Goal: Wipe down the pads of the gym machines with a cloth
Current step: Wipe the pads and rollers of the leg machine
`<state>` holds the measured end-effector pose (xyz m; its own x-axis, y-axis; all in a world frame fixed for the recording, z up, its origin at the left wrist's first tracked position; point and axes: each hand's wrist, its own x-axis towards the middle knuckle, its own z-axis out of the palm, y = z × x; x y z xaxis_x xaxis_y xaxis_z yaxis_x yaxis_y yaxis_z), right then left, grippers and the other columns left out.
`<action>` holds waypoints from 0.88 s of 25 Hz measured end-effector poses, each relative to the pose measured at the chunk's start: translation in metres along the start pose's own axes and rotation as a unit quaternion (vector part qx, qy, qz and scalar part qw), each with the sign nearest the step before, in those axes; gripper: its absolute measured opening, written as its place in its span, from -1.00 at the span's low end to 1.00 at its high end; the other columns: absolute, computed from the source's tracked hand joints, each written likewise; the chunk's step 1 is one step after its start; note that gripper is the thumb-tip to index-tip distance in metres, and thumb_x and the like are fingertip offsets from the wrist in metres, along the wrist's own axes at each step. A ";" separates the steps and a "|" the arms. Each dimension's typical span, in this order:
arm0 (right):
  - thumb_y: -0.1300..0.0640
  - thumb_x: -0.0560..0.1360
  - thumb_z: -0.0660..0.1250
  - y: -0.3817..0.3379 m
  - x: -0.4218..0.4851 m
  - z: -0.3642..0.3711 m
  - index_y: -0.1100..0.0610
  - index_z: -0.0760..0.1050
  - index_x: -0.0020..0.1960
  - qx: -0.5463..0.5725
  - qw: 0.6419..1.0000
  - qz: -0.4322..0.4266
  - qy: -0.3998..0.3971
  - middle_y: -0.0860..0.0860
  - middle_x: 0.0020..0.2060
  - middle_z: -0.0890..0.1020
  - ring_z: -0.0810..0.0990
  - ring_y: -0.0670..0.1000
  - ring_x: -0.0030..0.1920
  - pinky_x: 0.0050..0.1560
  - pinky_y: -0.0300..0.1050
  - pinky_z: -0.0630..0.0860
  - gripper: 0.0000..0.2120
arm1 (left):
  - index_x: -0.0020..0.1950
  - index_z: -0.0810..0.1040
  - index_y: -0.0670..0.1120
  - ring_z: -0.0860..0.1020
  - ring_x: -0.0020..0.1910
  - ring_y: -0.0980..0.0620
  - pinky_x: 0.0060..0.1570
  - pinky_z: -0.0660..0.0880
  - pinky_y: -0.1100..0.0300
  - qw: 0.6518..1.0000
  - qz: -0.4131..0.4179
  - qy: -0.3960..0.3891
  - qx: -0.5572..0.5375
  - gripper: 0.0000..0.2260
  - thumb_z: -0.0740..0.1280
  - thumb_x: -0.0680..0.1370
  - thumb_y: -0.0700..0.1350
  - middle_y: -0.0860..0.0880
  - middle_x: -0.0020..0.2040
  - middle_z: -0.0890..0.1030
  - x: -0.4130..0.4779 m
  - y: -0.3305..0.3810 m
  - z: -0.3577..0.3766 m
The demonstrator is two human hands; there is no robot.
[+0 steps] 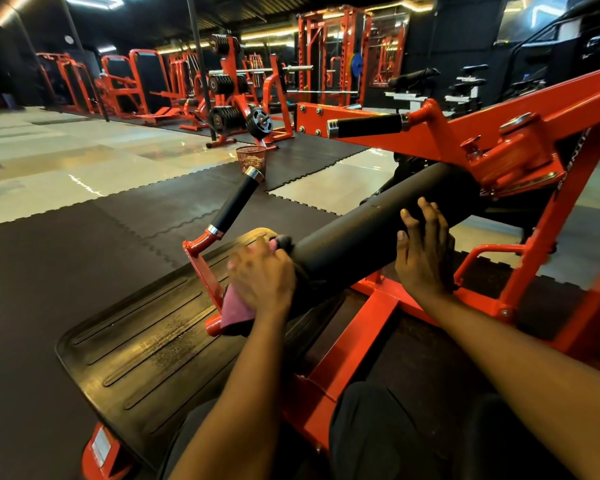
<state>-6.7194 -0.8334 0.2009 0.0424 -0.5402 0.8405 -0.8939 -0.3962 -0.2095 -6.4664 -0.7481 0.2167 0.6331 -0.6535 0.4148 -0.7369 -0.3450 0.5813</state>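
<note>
A long black roller pad [368, 226] lies across the orange machine frame [378, 313] in front of me. My left hand [262, 275] presses a pink cloth [234, 308] against the pad's near left end, its fingers curled over the cloth. The cloth hangs down below the hand, and a bit of it shows above the knuckles. My right hand [425, 244] rests flat on the pad further right, fingers straight and spread over its top.
A ribbed black footplate [146, 341] lies under my left hand. Two black grip handles [234, 202] [368, 125] stick out from the frame. A mesh bin [251, 158] stands on the floor mats ahead. Weight racks and more orange machines fill the back.
</note>
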 end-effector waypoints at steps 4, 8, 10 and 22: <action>0.14 0.62 0.20 0.004 0.010 -0.013 0.09 0.48 0.37 0.027 0.999 -0.027 -0.001 0.13 0.47 0.39 0.33 0.21 0.46 0.26 0.16 0.39 -0.67 | 0.21 0.50 -0.05 0.44 0.17 -0.16 0.24 0.38 -0.10 0.984 0.162 -0.046 -0.062 -0.63 0.16 0.56 0.15 -0.15 0.17 0.52 -0.015 0.094 0.015; 0.27 0.52 0.17 0.010 0.040 -0.037 0.09 0.62 0.10 0.099 0.995 -0.020 0.019 0.10 0.19 0.61 0.52 0.20 0.19 0.11 0.22 0.50 -0.70 | 0.36 0.51 -0.04 0.43 0.30 -0.11 0.34 0.35 -0.01 0.949 0.201 -0.102 -0.221 -0.57 0.08 0.63 0.13 -0.13 0.30 0.49 -0.006 0.078 0.008; 0.24 0.49 0.14 -0.018 0.048 -0.037 0.10 0.62 0.05 0.110 0.993 0.020 0.035 0.09 0.13 0.64 0.55 0.20 0.16 0.09 0.23 0.51 -0.70 | 0.44 0.45 -0.11 0.42 0.36 -0.07 0.39 0.31 0.11 0.930 0.202 -0.104 -0.288 -0.60 0.10 0.66 -0.01 -0.14 0.38 0.46 0.000 0.051 0.004; -0.19 0.48 0.25 -0.140 0.031 -0.001 -0.08 0.50 0.33 -0.083 0.975 -0.035 -0.203 0.10 0.35 0.47 0.32 0.19 0.42 0.37 0.28 0.22 -0.54 | 0.20 0.55 -0.18 0.49 0.14 -0.07 0.11 0.46 0.08 0.973 0.143 -0.068 -0.166 -0.74 0.25 0.53 -0.30 -0.13 0.16 0.56 -0.007 -0.031 0.009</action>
<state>-6.5936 -0.7947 0.2569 0.2489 -0.7783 0.5764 -0.9412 -0.3348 -0.0456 -6.4503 -0.7395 0.1895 0.3587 -0.7822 0.5094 -0.7467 0.0871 0.6595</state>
